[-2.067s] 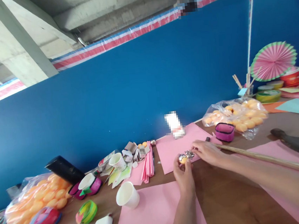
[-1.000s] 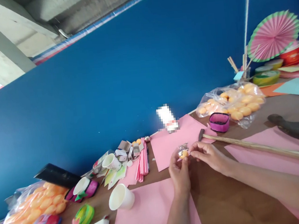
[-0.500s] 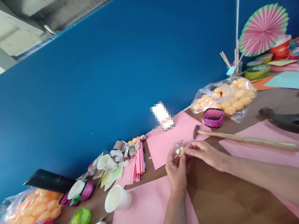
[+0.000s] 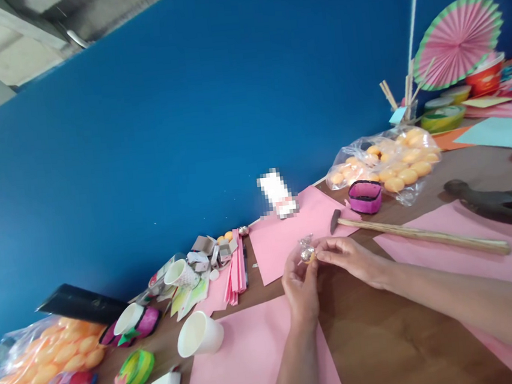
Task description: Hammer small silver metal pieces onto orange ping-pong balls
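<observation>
Between my two hands, over the brown table, is a small ball [image 4: 308, 253] wrapped in silvery foil, with an orange patch at its lower edge. The fingers of my left hand [image 4: 301, 284] close round it from the left and below. From the right, my right hand [image 4: 348, 258] pinches at its orange edge with thumb and forefinger. Behind the ball lies a pink sheet [image 4: 272, 245]. A small hammer [image 4: 423, 236] with a wooden handle rests just beyond my right hand.
A white cup [image 4: 200, 334] stands on another pink sheet [image 4: 249, 355]. Bags of orange balls lie at the back right [image 4: 393, 163] and far left [image 4: 58, 356]. A purple box [image 4: 365, 198] sits behind the hammer. A claw hammer [image 4: 492, 202] is at the right.
The view has shifted slightly, so most things on the table appear a little higher. Both hands keep nearly the same place around the foil ball, which shows more silver now.
</observation>
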Demonstrator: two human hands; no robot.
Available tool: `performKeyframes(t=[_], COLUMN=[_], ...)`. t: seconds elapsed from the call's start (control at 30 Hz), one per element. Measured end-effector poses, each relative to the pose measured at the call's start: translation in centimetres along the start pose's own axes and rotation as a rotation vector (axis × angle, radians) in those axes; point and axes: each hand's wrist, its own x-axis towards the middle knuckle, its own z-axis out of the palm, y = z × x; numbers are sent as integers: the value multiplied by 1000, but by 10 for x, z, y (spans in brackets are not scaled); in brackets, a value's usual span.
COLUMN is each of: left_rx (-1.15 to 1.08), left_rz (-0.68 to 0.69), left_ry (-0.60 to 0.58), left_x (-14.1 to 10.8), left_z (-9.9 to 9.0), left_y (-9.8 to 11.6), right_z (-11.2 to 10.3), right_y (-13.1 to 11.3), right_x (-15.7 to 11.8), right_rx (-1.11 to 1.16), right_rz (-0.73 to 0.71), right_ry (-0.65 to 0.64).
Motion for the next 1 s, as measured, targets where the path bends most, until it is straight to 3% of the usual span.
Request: performKeyframes(t=[1.0], left_rx=[37], left_rz=[9], left_ry=[3], left_x=[0], left_z=[0], left_y=[0], right_z=[0], right_y=[-5], right_x=[-1], right_rx=[-38], right_rz=[51], right_ry=[-4])
